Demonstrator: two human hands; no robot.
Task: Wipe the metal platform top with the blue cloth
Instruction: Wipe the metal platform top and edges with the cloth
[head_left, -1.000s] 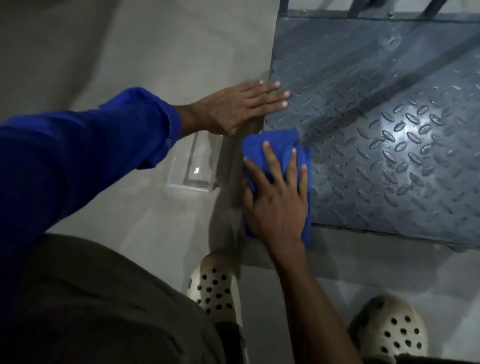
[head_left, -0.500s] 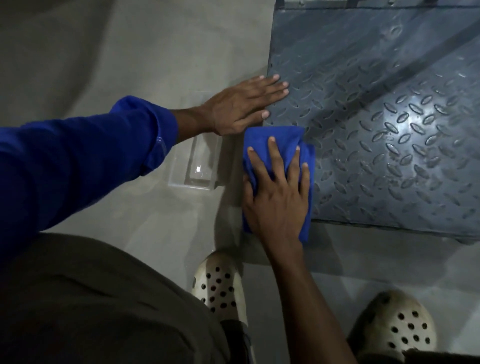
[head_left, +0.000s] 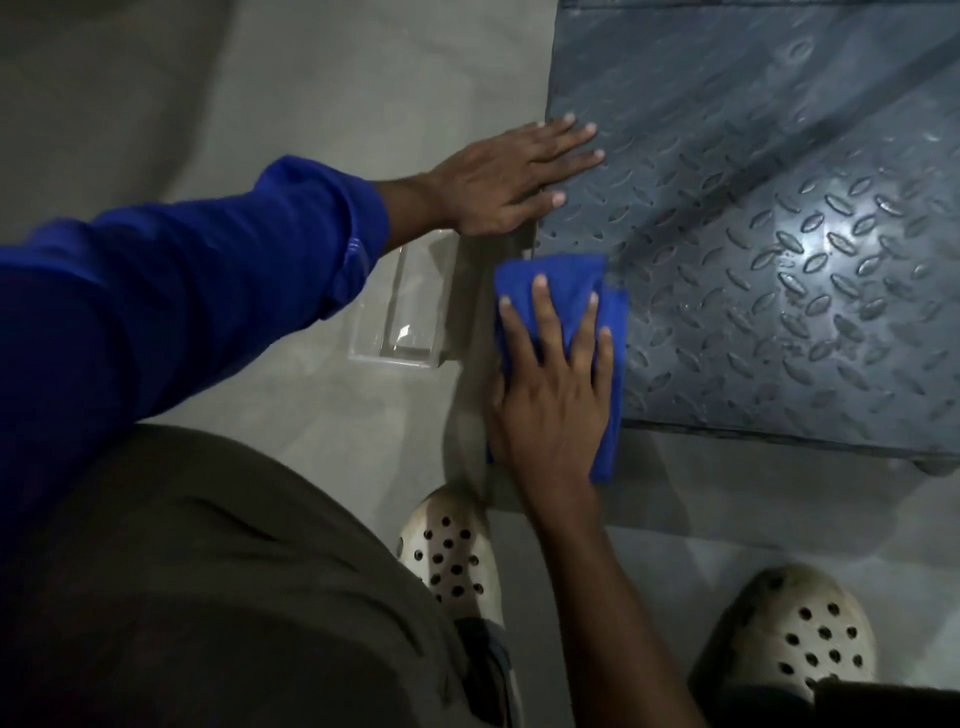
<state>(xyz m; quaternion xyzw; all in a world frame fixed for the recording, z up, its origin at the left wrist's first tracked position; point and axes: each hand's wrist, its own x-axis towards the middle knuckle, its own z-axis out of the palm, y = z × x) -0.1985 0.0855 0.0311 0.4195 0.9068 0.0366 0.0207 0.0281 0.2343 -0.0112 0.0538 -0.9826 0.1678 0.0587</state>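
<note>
Our right hand (head_left: 550, 395) lies flat on the blue cloth (head_left: 563, 267), fingers straight and spread, pressing it onto the near-left corner of the metal platform (head_left: 753, 208) (the cloth overhangs the near edge). Our left hand (head_left: 498, 182) rests just beyond, fingers straight across the platform's left edge. A clear tray (head_left: 415, 312) sits on the floor (head_left: 260, 78), left of the cloth.

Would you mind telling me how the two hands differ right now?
The left hand rests bare on the metal platform, while the right hand presses the blue cloth. A blue sleeve covers the left arm; the right forearm is bare. Both hands lie flat, palms down.
</note>
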